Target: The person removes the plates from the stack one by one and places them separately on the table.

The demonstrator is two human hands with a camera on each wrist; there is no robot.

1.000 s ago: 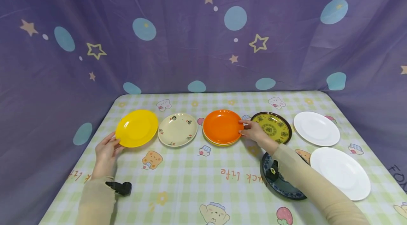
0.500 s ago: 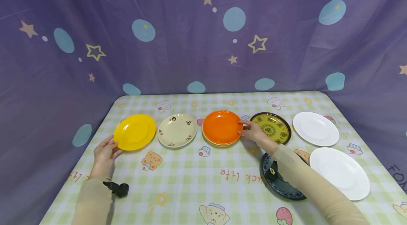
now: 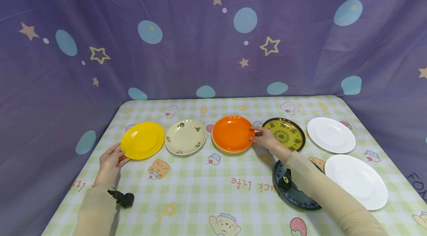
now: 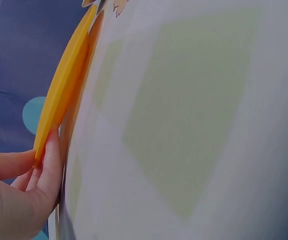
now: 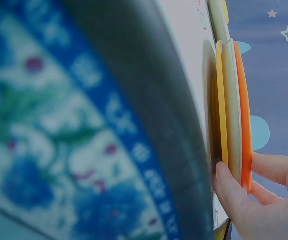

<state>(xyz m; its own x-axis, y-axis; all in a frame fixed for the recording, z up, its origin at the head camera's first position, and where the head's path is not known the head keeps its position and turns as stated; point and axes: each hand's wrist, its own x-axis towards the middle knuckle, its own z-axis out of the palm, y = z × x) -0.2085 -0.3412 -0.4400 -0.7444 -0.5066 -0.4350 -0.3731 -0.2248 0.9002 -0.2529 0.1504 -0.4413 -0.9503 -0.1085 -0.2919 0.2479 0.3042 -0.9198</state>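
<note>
My left hand (image 3: 111, 162) pinches the near-left rim of a yellow plate (image 3: 143, 140), thumb above and fingers below. In the left wrist view the plate (image 4: 66, 75) is tilted, its held rim raised off the cloth. My right hand (image 3: 267, 139) grips the right edge of a small stack with an orange plate (image 3: 233, 133) on top. From the right wrist, a cream plate (image 5: 231, 110) shows beneath the orange one and a yellow plate (image 5: 222, 100) at the bottom. Between the hands lies a cream plate (image 3: 186, 137) with small printed figures.
Right of the stack lies a dark-rimmed olive patterned plate (image 3: 288, 132). A blue-patterned dish (image 3: 290, 195) sits partly under my right forearm. Two white plates (image 3: 331, 135) lie at the right. A checked cloth (image 3: 193, 199) covers the table; a purple curtain (image 3: 186, 69) hangs behind and at the sides.
My left hand and the yellow plate have come down and slightly nearer me. My right hand stays at the orange-topped stack, with no visible movement.
</note>
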